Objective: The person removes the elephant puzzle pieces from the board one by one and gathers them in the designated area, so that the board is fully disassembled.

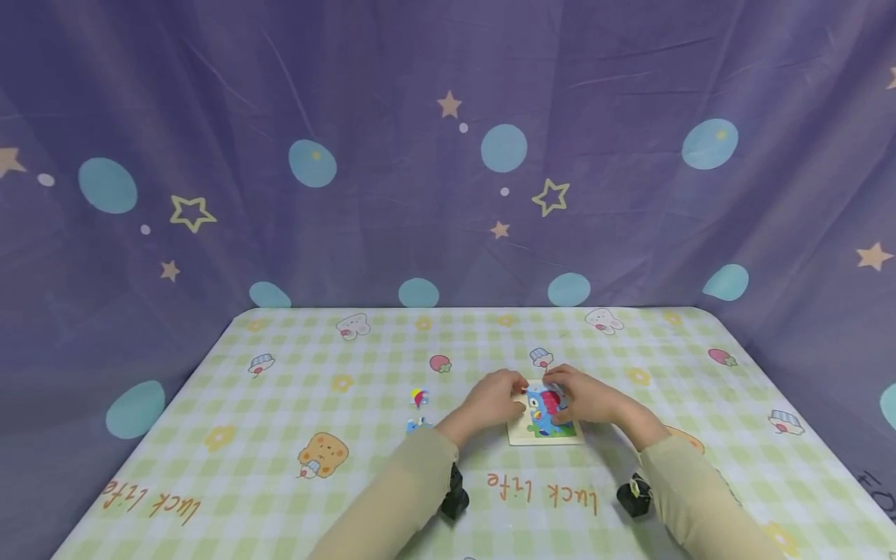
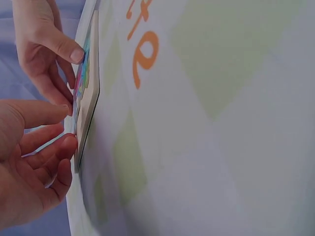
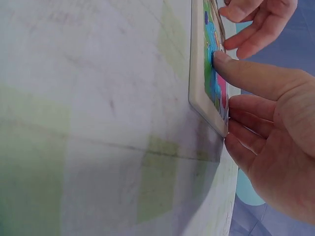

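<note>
A square wooden puzzle board (image 1: 546,440) lies on the table, filled partly with blue, red and green picture pieces (image 1: 542,404). Bare wood shows along its left side. My right hand (image 1: 588,397) holds the board's right side. Its thumb (image 3: 241,71) presses on a blue part of the picture, while the other fingers are at the far edge. At the left edge is my left hand (image 1: 493,400), fingers bent and thumb apart from them. I see nothing between them, though its fingertips (image 2: 70,142) touch or nearly touch the board.
Left of the board lie two loose puzzle pieces, a yellow-and-red one (image 1: 418,397) and a blue one (image 1: 417,425). A checked green-and-white cloth (image 1: 280,420) covers the table. Behind it hangs a purple curtain (image 1: 392,233). Black wrist devices (image 1: 455,498) sit beneath both forearms.
</note>
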A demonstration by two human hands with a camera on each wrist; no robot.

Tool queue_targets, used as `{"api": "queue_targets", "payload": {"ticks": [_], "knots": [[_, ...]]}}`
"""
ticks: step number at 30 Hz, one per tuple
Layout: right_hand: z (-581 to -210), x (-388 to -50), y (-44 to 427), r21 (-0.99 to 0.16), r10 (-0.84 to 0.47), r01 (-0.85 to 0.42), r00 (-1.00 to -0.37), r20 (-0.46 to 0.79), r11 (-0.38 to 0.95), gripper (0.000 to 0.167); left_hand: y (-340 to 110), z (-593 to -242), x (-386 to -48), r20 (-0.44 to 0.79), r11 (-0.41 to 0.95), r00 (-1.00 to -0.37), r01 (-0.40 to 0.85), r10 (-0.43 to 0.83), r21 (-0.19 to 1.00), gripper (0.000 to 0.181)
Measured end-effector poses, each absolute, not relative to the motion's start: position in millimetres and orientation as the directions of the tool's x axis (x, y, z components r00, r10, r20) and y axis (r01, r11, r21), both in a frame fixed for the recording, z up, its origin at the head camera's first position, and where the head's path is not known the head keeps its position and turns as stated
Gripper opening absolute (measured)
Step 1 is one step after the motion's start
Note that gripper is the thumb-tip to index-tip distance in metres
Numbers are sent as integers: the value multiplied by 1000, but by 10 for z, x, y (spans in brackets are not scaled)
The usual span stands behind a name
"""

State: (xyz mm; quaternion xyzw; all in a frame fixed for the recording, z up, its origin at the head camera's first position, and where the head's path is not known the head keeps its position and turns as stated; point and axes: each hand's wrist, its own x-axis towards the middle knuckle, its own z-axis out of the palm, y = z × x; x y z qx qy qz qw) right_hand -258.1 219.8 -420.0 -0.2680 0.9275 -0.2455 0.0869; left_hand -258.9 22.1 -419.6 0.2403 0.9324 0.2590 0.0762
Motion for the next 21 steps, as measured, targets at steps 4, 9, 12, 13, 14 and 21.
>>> {"api": "queue_targets", "payload": {"ticks": [4,9,12,13,14,21], "knots": [[-4211,-2574,2204,-507,-554,-477,-833,0,718,61,276,-4198,-2604,-23,768,-883,396,470,504,34],[-4214,-2574,2198,-513,-552,-479,-833,12,712,58,321,-4171,-2598,-36,787,-894,372,446,493,34],[-4207,-2573,2193,-516,-542,-468,-841,9,717,55,337,-4173,-2595,-45,796,-897,365,439,482,34],[-4207,-2575,2192,-512,-541,-470,-841,13,719,53,343,-4178,-2597,-45,796,-898,365,439,482,35],[-4211,-2578,2191,-504,-538,-471,-843,17,724,52,347,-4181,-2599,-47,798,-898,364,438,481,35],[-4234,-2599,2178,-470,-507,-459,-861,28,754,47,376,-4199,-2637,-42,797,-899,363,436,483,35]]}}
